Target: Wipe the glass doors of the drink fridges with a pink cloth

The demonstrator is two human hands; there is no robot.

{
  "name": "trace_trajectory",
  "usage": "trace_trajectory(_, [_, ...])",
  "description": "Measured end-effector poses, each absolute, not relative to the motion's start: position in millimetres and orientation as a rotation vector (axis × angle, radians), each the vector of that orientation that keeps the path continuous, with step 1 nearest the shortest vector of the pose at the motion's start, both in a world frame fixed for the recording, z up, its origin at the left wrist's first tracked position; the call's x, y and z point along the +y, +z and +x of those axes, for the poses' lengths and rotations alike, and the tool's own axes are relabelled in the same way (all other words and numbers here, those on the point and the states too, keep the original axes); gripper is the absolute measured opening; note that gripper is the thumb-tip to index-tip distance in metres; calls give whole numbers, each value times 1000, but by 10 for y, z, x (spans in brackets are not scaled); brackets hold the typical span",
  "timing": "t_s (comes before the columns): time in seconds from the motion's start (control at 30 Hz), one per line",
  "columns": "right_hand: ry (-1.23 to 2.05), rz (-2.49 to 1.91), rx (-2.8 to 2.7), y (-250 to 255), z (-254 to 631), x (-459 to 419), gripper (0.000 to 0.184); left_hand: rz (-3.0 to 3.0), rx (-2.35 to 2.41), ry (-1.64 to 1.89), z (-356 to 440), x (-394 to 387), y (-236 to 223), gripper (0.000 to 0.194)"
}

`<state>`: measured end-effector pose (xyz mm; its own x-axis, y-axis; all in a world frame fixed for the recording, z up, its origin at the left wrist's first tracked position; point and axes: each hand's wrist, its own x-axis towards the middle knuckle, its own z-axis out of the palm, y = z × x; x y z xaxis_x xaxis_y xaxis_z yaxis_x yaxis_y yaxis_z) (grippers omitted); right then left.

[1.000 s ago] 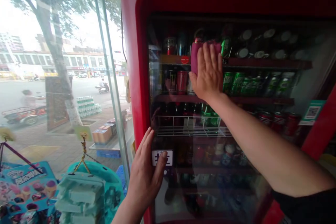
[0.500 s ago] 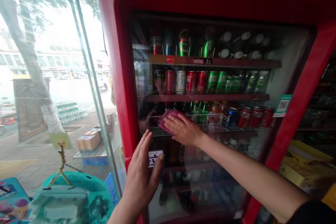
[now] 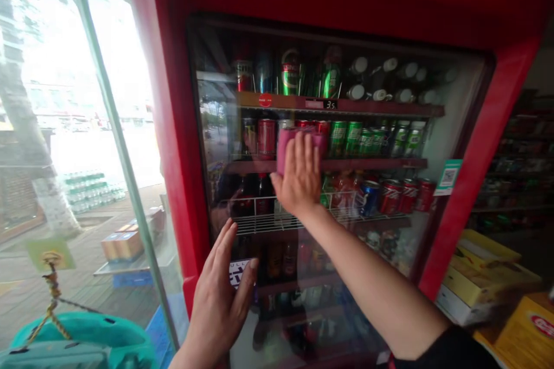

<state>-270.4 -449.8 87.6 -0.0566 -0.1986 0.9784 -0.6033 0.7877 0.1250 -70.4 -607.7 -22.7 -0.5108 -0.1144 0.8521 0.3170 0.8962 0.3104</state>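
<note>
While the right hand (image 3: pixel 298 176) presses a pink cloth (image 3: pixel 286 144) flat against the glass door (image 3: pixel 437 127) at centre frame, its fingers lie spread and straight — the cloth pinned under the palm, not gripped. Lower centre, the left hand (image 3: pixel 219 305) rests open on the glass beside a white pull sticker (image 3: pixel 238 272), holding nothing. Behind the glass, cans (image 3: pixel 352 137) line the shelves of the red cooler (image 3: pixel 173 127) — green ones just right of the cloth.

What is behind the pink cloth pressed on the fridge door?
The right hand presses the pink cloth flat on the glass door. Red cans and green cans flank it; the cans directly behind it are hidden.
</note>
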Motion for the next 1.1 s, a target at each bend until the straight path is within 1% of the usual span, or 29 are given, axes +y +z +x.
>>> trace_trajectory(0.07, [263, 893, -1610, 649, -2566, -4748, 92, -144, -2032, -561, -767, -6038, -223, 71])
trace_trajectory(0.13, [160, 1109, -1579, 432, -2495, -4828, 84, -149, -2024, -582, -818, -5988, -229, 71])
trace_trajectory(0.2, [83, 1223, -1550, 275, -2514, -4715, 76, -166, -2020, -591, -854, -5940, -252, 72])
trace_trajectory(0.23, [63, 1226, -1536, 223, -2555, -4588, 76, -173, -2018, -592, -866, -5923, -272, 72])
trace_trajectory(0.3, [74, 1120, -1532, 160, -2686, -4216, 81, -171, -2023, -597, -875, -5912, -327, 72])
trace_trajectory(0.37, [136, 923, -1581, 120, -2851, -3747, 87, -141, -2030, -601, -863, -5932, -404, 71])
trace_trajectory(0.47, [210, 571, -1647, 27, -3076, -3092, 85, -71, -2048, -611, -802, -5996, -544, 71])
trace_trajectory(0.57, [342, 328, -1664, -140, -3169, -2832, 86, 9, -2070, -641, -701, -6054, -691, 69])
trace_trajectory(0.67, [521, 165, -1631, -325, -3074, -3109, 85, 38, -2084, -650, -576, -6080, -802, 69])
trace_trajectory(0.77, [578, 154, -1611, -458, -2841, -3717, 86, 24, -2099, -644, -447, -6081, -859, 70])
trace_trajectory(0.9, [554, 350, -1662, -536, -2506, -4557, 88, 44, -2111, -668, -295, -6083, -900, 72])
trace_trajectory(1.1, [563, 809, -1678, -563, -2150, -5562, 83, 135, -2130, -689, -102, -6170, -997, 75])
